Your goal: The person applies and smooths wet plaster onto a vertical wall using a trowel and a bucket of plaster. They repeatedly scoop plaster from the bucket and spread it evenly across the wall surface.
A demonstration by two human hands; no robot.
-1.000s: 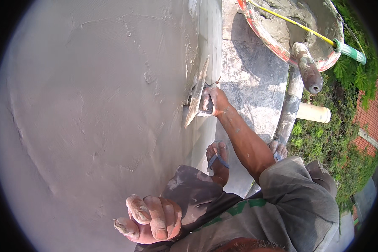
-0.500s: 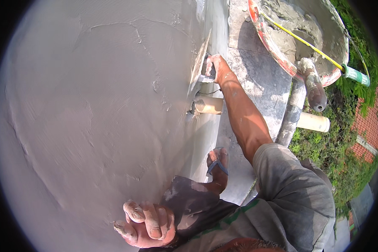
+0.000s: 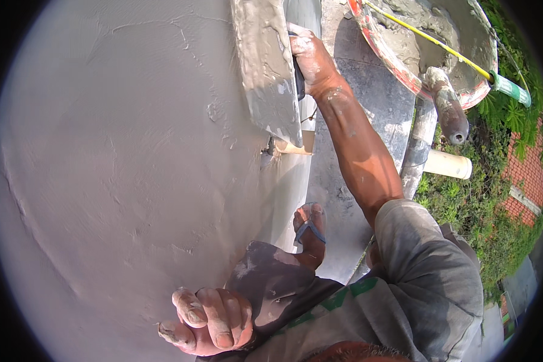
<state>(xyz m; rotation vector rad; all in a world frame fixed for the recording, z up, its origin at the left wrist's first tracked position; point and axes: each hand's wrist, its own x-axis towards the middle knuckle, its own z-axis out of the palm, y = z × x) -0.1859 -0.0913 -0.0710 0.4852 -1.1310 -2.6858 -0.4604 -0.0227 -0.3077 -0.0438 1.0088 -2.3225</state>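
Note:
My right hand [image 3: 309, 57] grips the handle of a steel trowel [image 3: 268, 78], whose long blade carries wet grey mortar and is tilted against the plastered wall [image 3: 127, 157] at the narrow smooth strip along its edge. Just below the blade, a short pale pipe stub [image 3: 291, 148] sticks out of the wall, partly covered by the trowel. My left hand [image 3: 205, 317], smeared with plaster, hangs low near my body with its fingers loosely curled and nothing visible in them.
A round mortar tub [image 3: 360, 29] sits at upper right with a yellow-shafted, green-handled tool [image 3: 507, 87] across it and a crusted handle [image 3: 449, 114] over its rim. My sandalled foot [image 3: 309, 229] stands on the metal platform [image 3: 350, 181], beside a railing pipe, greenery and tiled roofs.
My right hand has moved up along the wall edge with the trowel, whose blade has turned from edge-on to showing its mortar-covered face. The pipe stub came into view beneath it.

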